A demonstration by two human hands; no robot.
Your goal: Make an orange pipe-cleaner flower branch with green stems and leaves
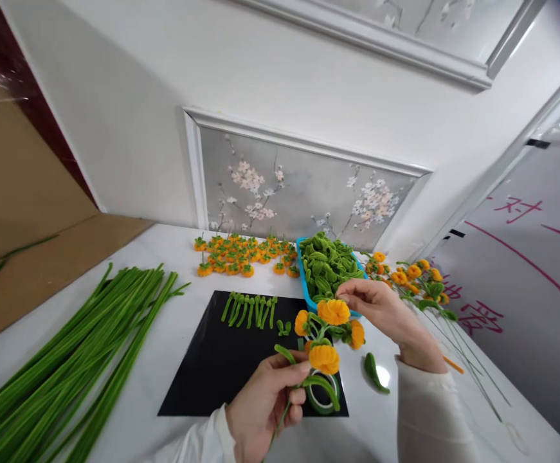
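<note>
Fingers (287, 379) of the left hand (260, 405) closed around the green stem of a half-built sprig (325, 334) of orange pipe-cleaner blooms, pinching just below the lowest flower head. Right hand (380, 308) higher up and behind, fingertips pinched on the top bloom (334, 311) or on a leaf beside it; which one, hard to tell. Sprig upright between the two hands, four orange heads showing, so held at both ends and clear of the table.

Directly beneath, a roll of green tape (322, 399) on a black mat (212, 366), with one loose green leaf (373, 372) just off the mat's right edge. Further back on the mat, a row of short bent green pieces (249, 310). To the left, a thick sheaf of long green pipe cleaners (67, 366) on the white table (164, 251).

Beyond the hands, a blue tray (303, 270) heaped with curled green leaves, and to its right several finished sprigs (419, 283) lying with their wire stems trailing. At the back, near the wall, a crowd of small orange flower heads (241, 254), well apart from the hands.

By the look of it, well under way: some sprigs done, one in hand, and plenty of heads, leaves and stems unused.
</note>
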